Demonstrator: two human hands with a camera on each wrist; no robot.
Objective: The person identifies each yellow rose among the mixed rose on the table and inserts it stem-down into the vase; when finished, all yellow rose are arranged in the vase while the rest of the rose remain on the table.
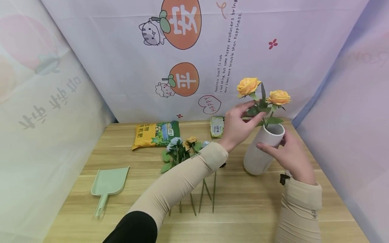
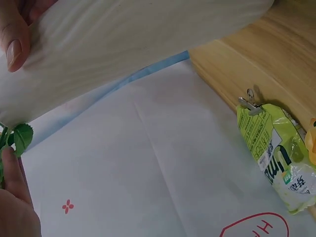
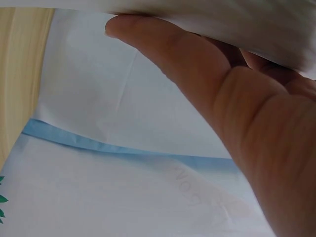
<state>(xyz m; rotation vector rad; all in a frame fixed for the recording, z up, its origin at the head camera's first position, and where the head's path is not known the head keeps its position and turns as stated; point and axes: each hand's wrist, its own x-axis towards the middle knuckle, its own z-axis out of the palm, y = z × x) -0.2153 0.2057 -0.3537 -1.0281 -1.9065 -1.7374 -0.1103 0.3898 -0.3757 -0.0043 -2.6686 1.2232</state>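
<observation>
Soft, even brightness is filling the head view, while the cloth (image 1: pixel 70 135) on the left is looking pale and washed out. Faint, soft-edged shadows are lying on the desk (image 1: pixel 237 216) below the vase (image 1: pixel 255 155). The left wrist view is appearing dimmer and greyer; small highlights are glinting on the green packet (image 2: pixel 279 158), and the vase is showing soft detail up close. In the right wrist view, the vase is darkening and blurring toward the right, and the shaded fingers (image 3: pixel 158 44) are standing out against brighter cloth
</observation>
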